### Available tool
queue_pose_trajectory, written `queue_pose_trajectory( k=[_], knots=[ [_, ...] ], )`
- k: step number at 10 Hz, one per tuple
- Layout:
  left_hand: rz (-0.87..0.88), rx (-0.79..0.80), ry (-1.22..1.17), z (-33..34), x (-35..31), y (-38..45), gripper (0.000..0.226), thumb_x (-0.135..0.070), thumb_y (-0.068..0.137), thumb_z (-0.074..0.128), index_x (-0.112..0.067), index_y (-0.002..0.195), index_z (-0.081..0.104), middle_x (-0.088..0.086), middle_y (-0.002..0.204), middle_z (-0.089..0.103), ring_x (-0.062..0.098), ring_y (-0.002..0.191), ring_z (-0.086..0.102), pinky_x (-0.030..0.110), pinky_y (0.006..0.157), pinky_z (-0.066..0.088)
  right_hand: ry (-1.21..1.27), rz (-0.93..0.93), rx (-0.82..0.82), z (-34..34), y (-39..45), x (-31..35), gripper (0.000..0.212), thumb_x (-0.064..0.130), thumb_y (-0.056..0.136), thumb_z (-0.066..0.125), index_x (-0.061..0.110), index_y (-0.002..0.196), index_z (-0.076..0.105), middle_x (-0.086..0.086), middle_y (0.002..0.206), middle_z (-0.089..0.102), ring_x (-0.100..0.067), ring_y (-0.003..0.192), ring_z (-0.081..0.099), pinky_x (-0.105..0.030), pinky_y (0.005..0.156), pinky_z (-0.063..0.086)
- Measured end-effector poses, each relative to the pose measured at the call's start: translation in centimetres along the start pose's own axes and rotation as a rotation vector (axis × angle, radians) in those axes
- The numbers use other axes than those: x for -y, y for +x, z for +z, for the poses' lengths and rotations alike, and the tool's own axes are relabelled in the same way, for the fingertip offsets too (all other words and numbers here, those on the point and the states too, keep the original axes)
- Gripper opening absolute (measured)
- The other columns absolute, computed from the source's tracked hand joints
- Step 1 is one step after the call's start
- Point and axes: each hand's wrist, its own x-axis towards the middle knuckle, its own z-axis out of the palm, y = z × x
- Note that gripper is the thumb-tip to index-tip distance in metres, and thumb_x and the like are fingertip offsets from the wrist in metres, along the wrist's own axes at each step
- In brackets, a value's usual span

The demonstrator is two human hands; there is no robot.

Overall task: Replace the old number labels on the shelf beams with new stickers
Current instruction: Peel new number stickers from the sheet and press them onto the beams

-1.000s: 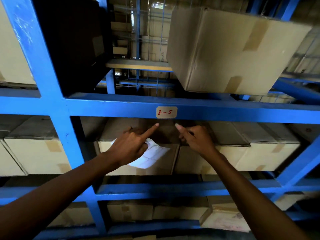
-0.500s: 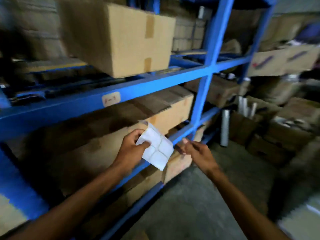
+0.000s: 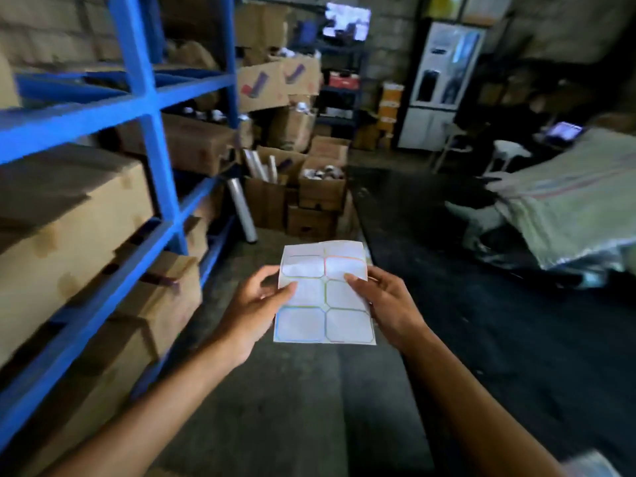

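The sticker sheet (image 3: 323,297) was held upright in front of the body, long axis running away from the person. It was pinched at its left edge by the left hand (image 3: 256,306) and at its right edge by the right hand (image 3: 389,304), thumbs on its face. The blue beams (image 3: 103,108) lay to the left, nearer the left hand. Open floor was ahead.
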Motion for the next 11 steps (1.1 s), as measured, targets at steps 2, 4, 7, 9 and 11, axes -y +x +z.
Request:
queue_pose_trajectory(
  k=[2, 4, 7, 9, 11],
  knots=[
    [-0.166, 0.284, 0.084, 12.0, 7.2, -6.6, 0.039, 0.001, 0.083, 0.064, -0.016, 0.116, 0.052, 0.013, 0.090, 0.072, 0.009, 0.067, 0.069, 0.028, 0.068, 0.056, -0.246, 0.103, -0.317, -12.7, -11.8, -4.2, 0.022, 0.017, 0.081, 0.070, 0.012, 0.102, 0.066, -0.006, 0.093, 0.074, -0.020, 0.082, 0.071, -0.035, 0.073, 0.059],
    [-0.352, 0.519, 0.280, 20.3, 14.2, -13.6, 0.031, 0.003, 0.086, 0.060, 0.001, 0.116, 0.051, 0.014, 0.075, 0.065, 0.015, 0.058, 0.057, 0.025, 0.051, 0.049, -0.448, 0.272, -0.573, -20.3, -23.1, -10.1, 0.016, 0.010, 0.079, 0.070, 0.012, 0.094, 0.064, -0.007, 0.085, 0.070, -0.016, 0.072, 0.063, -0.033, 0.070, 0.052],
    [-0.366, 0.776, 0.545, 27.2, 21.7, -20.3, 0.055, 0.006, 0.079, 0.062, -0.011, 0.129, 0.045, 0.007, 0.089, 0.062, 0.021, 0.063, 0.065, 0.035, 0.049, 0.057, -1.054, 0.543, -0.570, -25.0, -32.4, -16.9, 0.062, 0.035, 0.084, 0.061, 0.019, 0.139, 0.036, -0.012, 0.134, 0.046, -0.029, 0.119, 0.043, -0.038, 0.098, 0.036],
    [-0.373, 0.865, 0.742, 26.7, 23.3, -20.8, 0.095, -0.010, 0.082, 0.064, -0.037, 0.148, 0.001, 0.001, 0.076, 0.063, 0.005, 0.040, 0.057, 0.020, 0.036, 0.045, -1.207, 0.523, -0.482, -24.5, -33.9, -18.4, 0.044, 0.035, 0.091, 0.049, 0.021, 0.133, 0.046, -0.008, 0.143, 0.036, -0.026, 0.127, 0.033, -0.039, 0.104, 0.031],
    [-0.165, 0.926, 0.982, 26.3, 22.1, -19.9, 0.068, -0.033, 0.089, 0.057, -0.029, 0.148, 0.023, 0.026, 0.117, 0.062, 0.038, 0.099, 0.065, 0.039, 0.080, 0.056, -1.223, 0.385, -0.579, -24.0, -33.3, -17.7, 0.038, 0.020, 0.088, 0.055, 0.014, 0.126, 0.054, -0.013, 0.137, 0.046, -0.030, 0.123, 0.040, -0.039, 0.101, 0.035]
  ],
)
